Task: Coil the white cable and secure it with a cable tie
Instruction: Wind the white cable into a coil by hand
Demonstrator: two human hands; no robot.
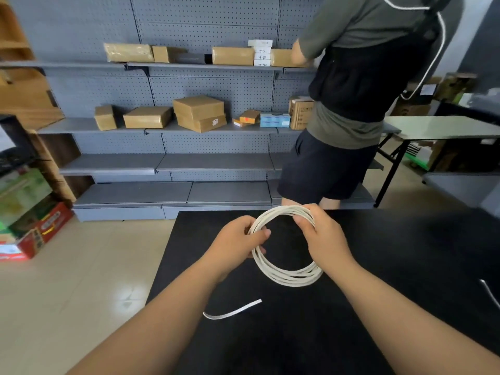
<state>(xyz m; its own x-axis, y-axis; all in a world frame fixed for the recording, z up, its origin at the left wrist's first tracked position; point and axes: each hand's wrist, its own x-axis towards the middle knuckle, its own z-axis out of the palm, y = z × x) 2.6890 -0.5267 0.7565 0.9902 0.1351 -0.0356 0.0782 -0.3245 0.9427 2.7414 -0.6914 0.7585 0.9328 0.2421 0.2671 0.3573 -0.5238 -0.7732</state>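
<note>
The white cable [286, 274] is wound into a round coil of several loops, held above the black table [378, 266]. My left hand [238, 239] grips the coil's left side, thumb and fingers curled round the strands. My right hand [322, 236] grips the upper right of the coil, fingers wrapped over the loops. A flat white cable tie [232, 311] lies loose on the table in front of the coil, between my forearms.
Another person [359, 98] stands close behind the table's far edge, facing grey pegboard shelves [167, 125] with cardboard boxes. A white strip [489, 292] lies at the table's right edge. A folding table [443, 127] stands at the right, boxes on the floor at the left.
</note>
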